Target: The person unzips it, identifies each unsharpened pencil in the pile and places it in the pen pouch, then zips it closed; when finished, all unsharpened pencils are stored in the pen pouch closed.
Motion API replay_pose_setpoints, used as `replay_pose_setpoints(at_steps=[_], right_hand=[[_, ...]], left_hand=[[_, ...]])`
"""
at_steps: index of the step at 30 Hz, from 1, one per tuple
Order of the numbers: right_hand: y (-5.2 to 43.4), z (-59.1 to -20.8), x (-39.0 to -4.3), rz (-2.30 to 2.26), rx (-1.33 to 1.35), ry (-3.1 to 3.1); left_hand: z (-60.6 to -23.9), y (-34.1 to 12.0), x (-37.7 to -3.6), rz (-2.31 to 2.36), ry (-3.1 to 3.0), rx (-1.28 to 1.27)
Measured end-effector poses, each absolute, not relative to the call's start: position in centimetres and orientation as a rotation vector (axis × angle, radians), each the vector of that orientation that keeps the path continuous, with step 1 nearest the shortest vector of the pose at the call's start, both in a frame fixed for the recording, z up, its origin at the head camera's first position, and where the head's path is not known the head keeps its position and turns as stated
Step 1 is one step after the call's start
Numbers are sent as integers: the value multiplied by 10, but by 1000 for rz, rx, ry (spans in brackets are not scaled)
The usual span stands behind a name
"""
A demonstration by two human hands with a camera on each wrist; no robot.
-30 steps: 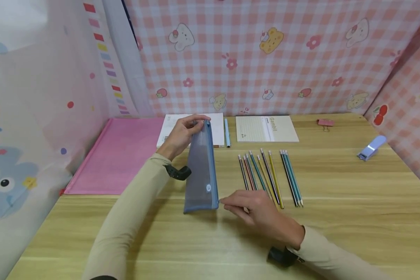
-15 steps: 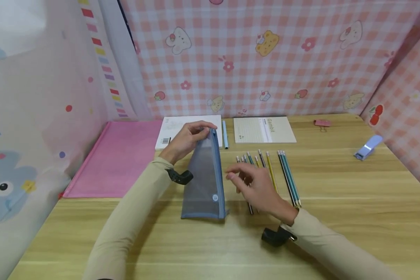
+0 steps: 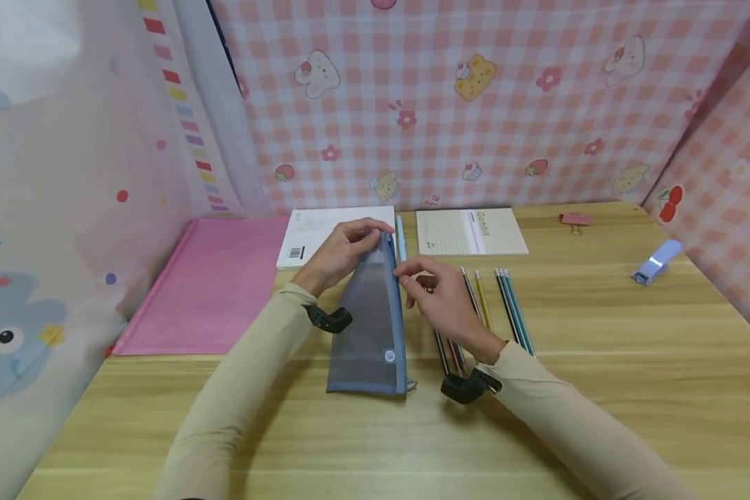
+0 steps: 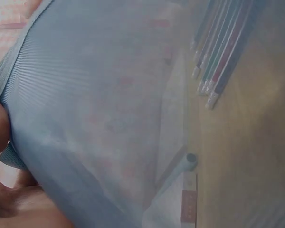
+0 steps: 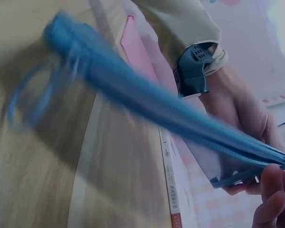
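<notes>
Mesh zipper pouch point(image 3: 367, 326), blue-grey, and we have it raised at a slant over the tabletop point(image 3: 425, 451), left of the pencils point(image 3: 517, 311) and partly in front of the white book point(image 3: 306, 229). We can't tell whether its near edge touches the wood.

It looks light, thin and floppy, and we'd judge it hard to break: see-through panels that would fold at a nudge, with a firmer spine along the zipper point(image 3: 398, 326). The mesh may slide a little under the fingers, so we like the bound corners and the zipper tape as places to take hold.

And that's what we've got! The left hand point(image 3: 337, 257) has the far end pinched; the right hand point(image 3: 440, 295) has its grip on the zipper edge just beside it, thumb and finger closed on the tape.

Compare that with a second ago: the right hand was down at the near corner, and half a second ago it was off the pouch altogether. Now it has come far along the edge, covering some pencils, while the left has kept its hold. Down at the near corner, the cord loop point(image 5: 45, 102) dangles free.
</notes>
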State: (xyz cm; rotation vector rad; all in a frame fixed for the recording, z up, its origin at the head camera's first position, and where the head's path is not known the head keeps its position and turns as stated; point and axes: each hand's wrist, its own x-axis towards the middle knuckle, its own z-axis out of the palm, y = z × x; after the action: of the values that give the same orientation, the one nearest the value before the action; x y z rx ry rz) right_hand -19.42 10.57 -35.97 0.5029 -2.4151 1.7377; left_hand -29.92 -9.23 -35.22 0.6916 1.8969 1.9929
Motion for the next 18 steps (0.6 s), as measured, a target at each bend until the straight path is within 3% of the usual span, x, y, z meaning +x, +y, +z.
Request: replay_pose_setpoints(at_steps=[13,18], right_hand=[[99,-365,-200,1742,599,-2452],[98,-365,-199,1682,580,-2498]], left_hand=[[-349,-88,-299,2001,1883,702],[-348,-89,-292,1785,2188,804]])
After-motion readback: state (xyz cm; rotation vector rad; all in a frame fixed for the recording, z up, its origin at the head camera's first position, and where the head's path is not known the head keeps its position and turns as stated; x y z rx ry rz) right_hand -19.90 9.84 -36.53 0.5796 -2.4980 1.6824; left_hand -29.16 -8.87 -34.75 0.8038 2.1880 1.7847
